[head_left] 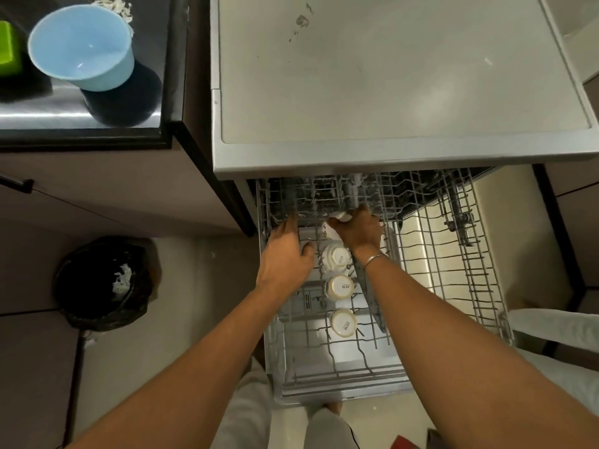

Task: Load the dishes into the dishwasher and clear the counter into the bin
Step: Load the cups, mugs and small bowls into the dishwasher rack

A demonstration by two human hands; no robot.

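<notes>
**Cups going into the pulled-out dishwasher rack**

Head view: the wire dishwasher rack (453,270) stands pulled out under the grey dishwasher top (389,92). Three white cups (340,286) sit upside down in a row along the rack's middle, their bases up and printed with a brand mark. At the far end of that row, close under the dishwasher top, the right hand (358,230) closes its fingers around a fourth white cup (329,230), which lies tilted against the wires. A thin metal bangle (376,258) circles the right wrist. The left hand (287,254) lies just left of the cup row, fingers loosely spread and resting on the rack's wires, holding nothing. Left of the rack, on the floor, stands a bin (102,283) lined with a black bag, with white scraps inside. Far left of the dishwasher top, a light blue bowl (82,47) sits on the steel counter (39,105), with pale scraps just behind it.
</notes>
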